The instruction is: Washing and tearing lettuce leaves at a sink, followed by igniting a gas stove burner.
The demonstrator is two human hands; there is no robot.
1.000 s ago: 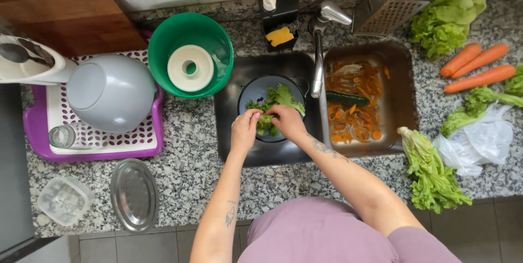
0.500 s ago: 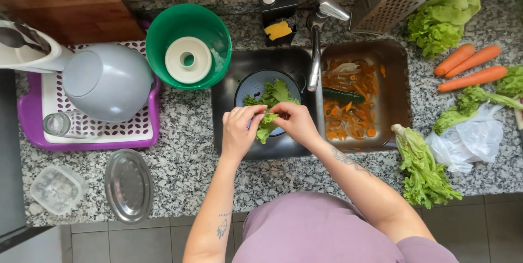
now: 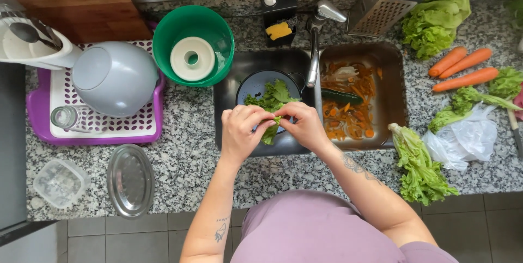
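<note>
1. A green lettuce leaf (image 3: 271, 132) hangs pinched between both hands over the dark round bowl (image 3: 256, 84) in the steel sink (image 3: 229, 132).
2. The left hand (image 3: 242, 132) and right hand (image 3: 306, 127) meet over the bowl's near rim, fingers closed on the leaf, equally near it; its long axis runs down toward the person.
3. Beyond the hands, more torn lettuce lies inside the bowl.
4. Right of the bowl, a metal tray (image 3: 392, 94) holds orange peelings (image 3: 348, 116).
5. Left of the bowl, a green plastic bucket (image 3: 169, 45) stands on the speckled granite bench (image 3: 185, 159).

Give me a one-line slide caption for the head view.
Both hands, left hand and right hand, hold a green lettuce leaf over a dark bowl of lettuce in the sink.
</note>
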